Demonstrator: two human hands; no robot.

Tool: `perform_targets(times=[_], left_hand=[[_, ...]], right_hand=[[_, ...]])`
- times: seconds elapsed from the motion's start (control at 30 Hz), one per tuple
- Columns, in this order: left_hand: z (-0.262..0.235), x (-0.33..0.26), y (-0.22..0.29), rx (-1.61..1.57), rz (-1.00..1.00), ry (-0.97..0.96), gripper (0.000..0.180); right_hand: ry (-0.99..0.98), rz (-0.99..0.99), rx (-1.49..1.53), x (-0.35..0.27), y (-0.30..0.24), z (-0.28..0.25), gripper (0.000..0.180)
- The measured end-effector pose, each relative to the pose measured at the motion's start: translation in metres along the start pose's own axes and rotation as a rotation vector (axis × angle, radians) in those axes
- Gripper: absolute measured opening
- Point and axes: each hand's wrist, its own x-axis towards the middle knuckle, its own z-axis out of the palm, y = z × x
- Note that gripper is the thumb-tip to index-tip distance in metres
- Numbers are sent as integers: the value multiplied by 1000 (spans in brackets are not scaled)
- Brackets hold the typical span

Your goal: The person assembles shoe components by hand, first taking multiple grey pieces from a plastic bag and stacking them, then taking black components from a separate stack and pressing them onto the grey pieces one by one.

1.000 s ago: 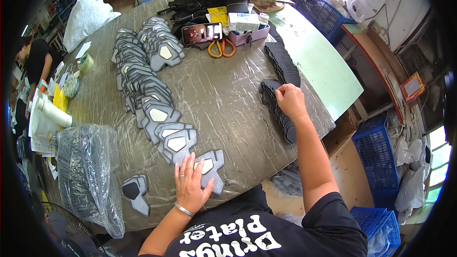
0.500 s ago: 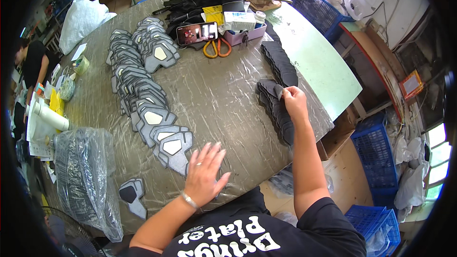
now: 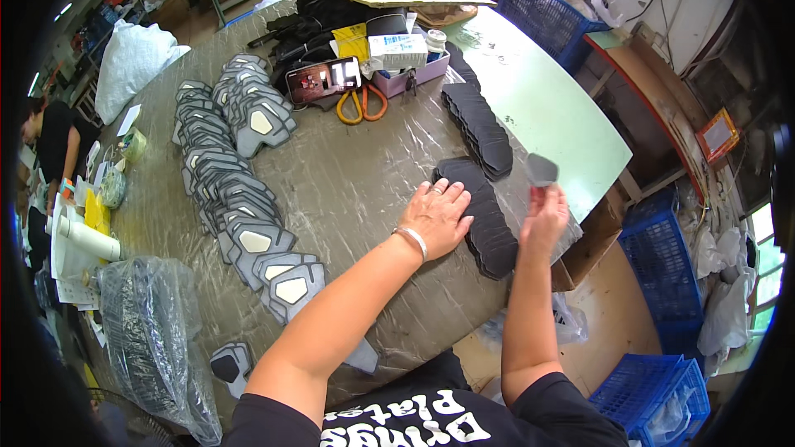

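My right hand [image 3: 544, 217] is raised off the table's right edge and pinches a small dark-grey five-sided patch [image 3: 542, 169]. My left hand [image 3: 436, 217] lies flat, fingers stretched out, over the left side of a row of overlapping black patches [image 3: 493, 244]. A second row of black patches [image 3: 480, 132] lies just beyond it. At the left, grey layered pieces with cream centres [image 3: 224, 174] overlap in long rows. A single grey piece with a black centre [image 3: 229, 364] lies near my left upper arm. Another grey piece [image 3: 362, 358] shows partly from under my left forearm.
At the table's far side are a phone [image 3: 323, 80], orange-handled scissors [image 3: 362, 105], a lilac tray [image 3: 414, 76] and dark cloth. Clear plastic wrapping [image 3: 157, 339] and a white bottle [image 3: 87, 238] are at the left. Blue crates [image 3: 658, 269] stand on the right.
My right hand has lifted a patch off the black row and moved right and slightly nearer. My left hand has crossed from beside the grey pieces onto the black row.
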Motion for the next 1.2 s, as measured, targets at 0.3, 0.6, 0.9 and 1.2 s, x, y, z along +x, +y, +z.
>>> perform_targets(times=[0.3, 0.6, 0.9, 1.2], left_hand=[[-37, -88, 31, -1226, -396, 456, 30], [-46, -202, 16, -1412, -925, 692, 9], [-62, -254, 28, -1582, -913, 677, 16], [-49, -299, 30, -139, -418, 303, 34]], right_hand=[[-723, -735, -797, -126, -46, 49, 19], [-1344, -215, -587, -203, -50, 58, 40], [-1213, 780, -769, -196, -44, 52, 27], [-1155, 614, -933, -216, -42, 61, 30]])
